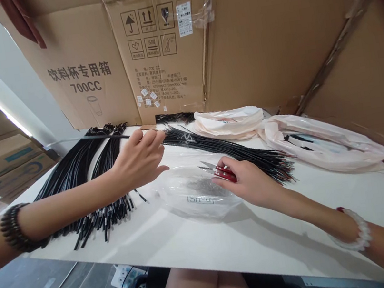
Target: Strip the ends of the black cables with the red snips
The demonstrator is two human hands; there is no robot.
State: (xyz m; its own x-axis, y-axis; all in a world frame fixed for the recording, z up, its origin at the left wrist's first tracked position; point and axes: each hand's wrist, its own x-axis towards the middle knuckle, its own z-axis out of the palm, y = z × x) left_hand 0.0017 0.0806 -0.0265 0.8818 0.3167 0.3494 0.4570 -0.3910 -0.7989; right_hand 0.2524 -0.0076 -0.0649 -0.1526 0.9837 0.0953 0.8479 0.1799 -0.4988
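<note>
My left hand [140,157] is raised over the table with its fingers closed on a thin black cable [111,136]. The cable sticks out to the left, and its far end is blurred and pale. In my right hand [249,178] is a small pair of scissors [223,172] with red handles; the blades point left and stand a little apart. Beneath the scissors lies a clear plastic bag [194,204] with printed letters. A bundle of black cables [228,148] lies behind it, some ends reddish. More black cables [71,181] are spread at the left, partly hidden by my left forearm.
Large cardboard sheets [251,34] stand along the back of the white table [207,247]. Two pale plastic bags [351,149] lie at the right, the nearer holding something dark. Another dark bundle [177,117] rests at the back. Cardboard boxes [10,164] are stacked at the far left.
</note>
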